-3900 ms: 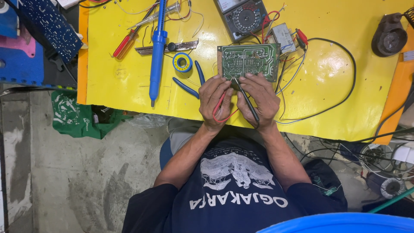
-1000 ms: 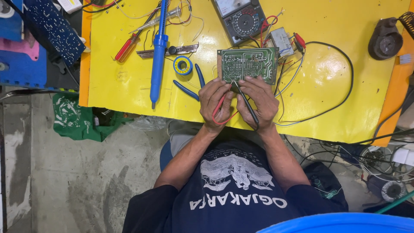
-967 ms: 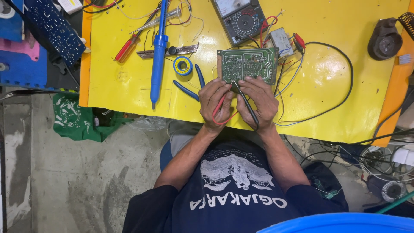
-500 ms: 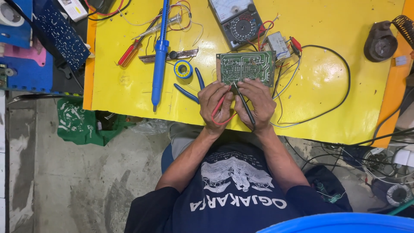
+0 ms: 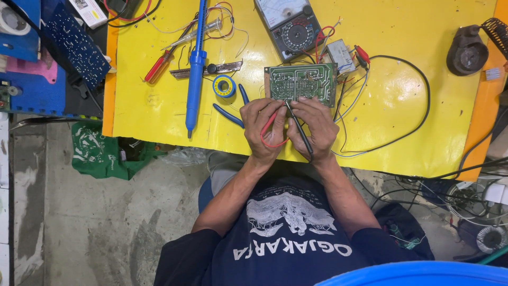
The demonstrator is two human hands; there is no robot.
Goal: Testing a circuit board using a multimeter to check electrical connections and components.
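Note:
A green circuit board (image 5: 301, 82) lies solder side up on the yellow table (image 5: 402, 95). My left hand (image 5: 263, 132) grips a red test probe (image 5: 270, 121), and my right hand (image 5: 317, 127) grips a black test probe (image 5: 300, 128). Both probe tips meet at the board's near edge, between my hands. The red lead loops under my left palm. An analog multimeter (image 5: 288, 24) sits just beyond the board, with red and black wires running to it.
Left of the board lie a blue desoldering pump (image 5: 196, 63), a solder roll (image 5: 224, 86), blue-handled pliers (image 5: 230, 108) and a red screwdriver (image 5: 157, 66). A dark round object (image 5: 466, 50) sits far right. A green bag (image 5: 100, 151) lies on the concrete floor.
Both hands stay at the board's near edge with the probes. Only the view has shifted slightly.

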